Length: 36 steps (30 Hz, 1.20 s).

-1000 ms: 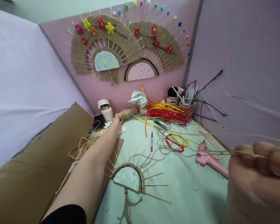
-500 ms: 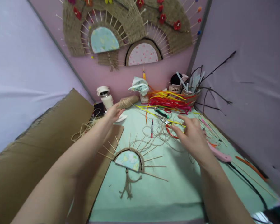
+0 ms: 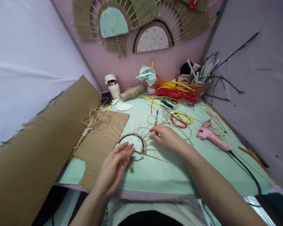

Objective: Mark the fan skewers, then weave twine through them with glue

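Note:
A small half-round fan piece [image 3: 137, 143] with a pale floral centre, a twine-coloured rim and thin sticks fanning outward lies on the green table. My left hand [image 3: 119, 161] is over its lower left edge, fingers extended and somewhat apart, partly hiding the centre and the twine tassel [image 3: 132, 165]. My right hand [image 3: 166, 135] hovers by the sticks on the fan's upper right, fingers bent with a gap between thumb and forefinger; nothing shows in it. Loose twine [image 3: 188, 133] and a red pen [image 3: 156, 117] lie just beyond.
Scissors [image 3: 186, 118] and a pink glue gun [image 3: 213, 138] are on the right. Cardboard [image 3: 96, 157] and bundled sticks [image 3: 81, 139] lie left. Behind are a twine roll [image 3: 132, 92], white bottle [image 3: 114, 89], pipe cleaners [image 3: 172, 94] and a pot of branches [image 3: 199, 88].
My left hand has come back from near the twine roll to the fan piece. My right hand has moved left from the scissors towards the sticks. The view has shifted.

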{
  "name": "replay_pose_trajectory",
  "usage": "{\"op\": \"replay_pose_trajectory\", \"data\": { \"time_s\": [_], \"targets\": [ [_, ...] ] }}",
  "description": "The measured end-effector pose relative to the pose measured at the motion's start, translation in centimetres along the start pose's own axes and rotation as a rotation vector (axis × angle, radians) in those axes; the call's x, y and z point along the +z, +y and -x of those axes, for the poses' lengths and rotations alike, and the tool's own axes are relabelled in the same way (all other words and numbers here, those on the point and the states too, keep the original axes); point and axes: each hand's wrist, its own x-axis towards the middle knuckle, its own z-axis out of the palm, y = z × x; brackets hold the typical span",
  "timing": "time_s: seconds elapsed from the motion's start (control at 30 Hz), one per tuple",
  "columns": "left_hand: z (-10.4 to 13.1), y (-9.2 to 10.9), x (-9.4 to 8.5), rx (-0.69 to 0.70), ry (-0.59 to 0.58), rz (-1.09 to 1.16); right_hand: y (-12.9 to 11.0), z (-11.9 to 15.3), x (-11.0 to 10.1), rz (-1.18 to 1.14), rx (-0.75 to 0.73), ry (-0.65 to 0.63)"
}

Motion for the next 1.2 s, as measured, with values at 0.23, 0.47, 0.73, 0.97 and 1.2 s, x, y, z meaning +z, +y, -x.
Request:
{"op": "replay_pose_trajectory", "data": {
  "time_s": [0.23, 0.47, 0.73, 0.97, 1.2],
  "targets": [
    [2.0, -4.1, 1.0, -0.12, 0.046, 0.23, -0.7, -0.8, 3.0, 0.065, 0.014, -0.09],
    [1.4, -5.0, 2.5, -0.15, 0.147, 0.375, -0.2, -1.0, 3.5, -0.017, 0.017, -0.069],
    [-1.0, -5.6, 4.8, -0.041, 0.045, 0.441, -1.0, -0.6, 2.9, -0.284, 0.005, 0.022],
    [-3.2, -6.1, 6.6, 0.13, -0.019, 0.37, -1.3, -0.2, 2.8, -0.464, 0.077, 0.109],
    [-4.2, -5.6, 4.8, 0.181, 0.043, 0.255, -1.3, -0.3, 2.0, -0.428, 0.054, 0.241]
  ]
}}
